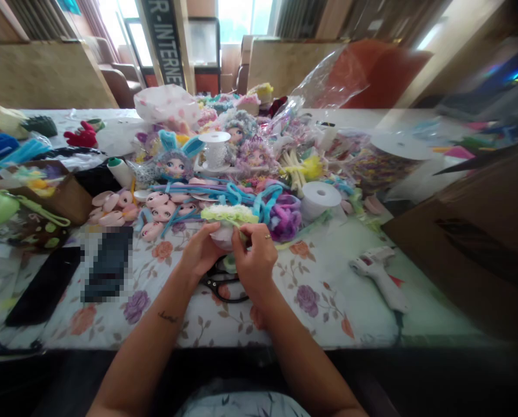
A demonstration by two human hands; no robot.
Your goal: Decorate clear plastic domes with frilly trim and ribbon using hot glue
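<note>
Over the flowered tablecloth [154, 307], my left hand [201, 250] is closed around a small pale rounded piece [222, 236] with fluffy white-and-green trim [229, 214] along its top. On the right side of the same piece, my right hand [255, 249] pinches a thin light green strip [238, 225] of the trim between thumb and fingers. What the pale piece is, I cannot make out, as my fingers cover part of it. Black-handled scissors [224, 292] lie just below my hands. A bundle of purple fuzzy stems [285, 217] sits beyond my right hand.
A glue gun [378, 277] lies at the right, near a large brown box [463, 243]. Pink doll faces [158, 213], blue fuzzy stems [263, 200], a white spool [321, 198] and finished-looking dolls [176, 162] crowd the middle. A black flat case [46, 286] lies at the left.
</note>
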